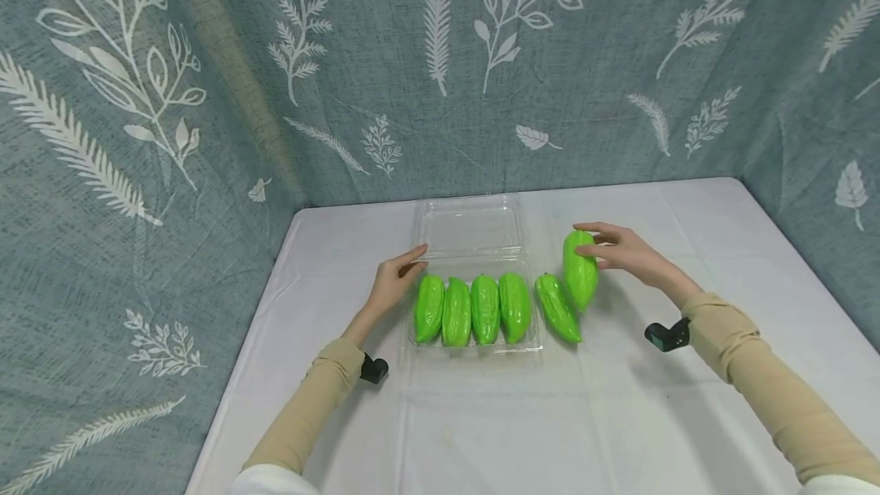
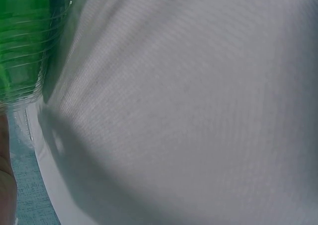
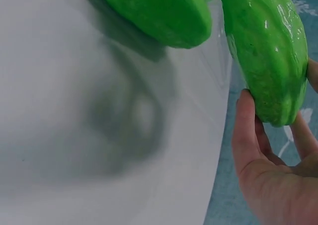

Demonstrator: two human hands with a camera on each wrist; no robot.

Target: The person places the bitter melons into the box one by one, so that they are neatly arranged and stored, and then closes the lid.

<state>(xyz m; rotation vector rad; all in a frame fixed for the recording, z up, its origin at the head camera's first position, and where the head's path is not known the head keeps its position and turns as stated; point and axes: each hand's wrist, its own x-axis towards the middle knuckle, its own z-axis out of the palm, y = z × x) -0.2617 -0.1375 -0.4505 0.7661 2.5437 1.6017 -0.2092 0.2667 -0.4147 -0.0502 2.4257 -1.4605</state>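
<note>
My right hand (image 1: 627,254) holds a glossy bright green, ridged, gourd-like vegetable (image 1: 580,270) by its upper end, raised above the table. In the right wrist view, thumb and fingers close around one end of this vegetable (image 3: 268,56). A second loose vegetable (image 1: 558,308) lies just left of it, beside a clear plastic clamshell box (image 1: 491,350). Several like it, among them a green vegetable (image 1: 485,309), fill the box side by side. My left hand (image 1: 393,281) pinches the box's left edge near the hinge; only part of that hand shows in the left wrist view.
The box's clear lid (image 1: 470,225) lies folded back, away from me. A white cloth covers the table (image 1: 495,426). Patterned blue-green curtains (image 1: 385,59) hang behind it and at both sides.
</note>
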